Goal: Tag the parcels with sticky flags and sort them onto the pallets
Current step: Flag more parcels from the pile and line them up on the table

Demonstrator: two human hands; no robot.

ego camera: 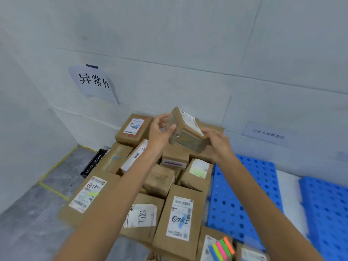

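Parcel (185, 131) held up above the heap of parcels (180, 215), both hands on it. Left hand (162, 132): fingers curled round its left end. Right hand (218, 146): gripping the right end from beneath. Long axis runs left to right, tilted, label face up. Sticky flags (223, 248) lie on a box at near right, so the right hand is nearer them. Blue pallet (244, 194) lies just right of the heap. Likely next: free the right hand for a flag.
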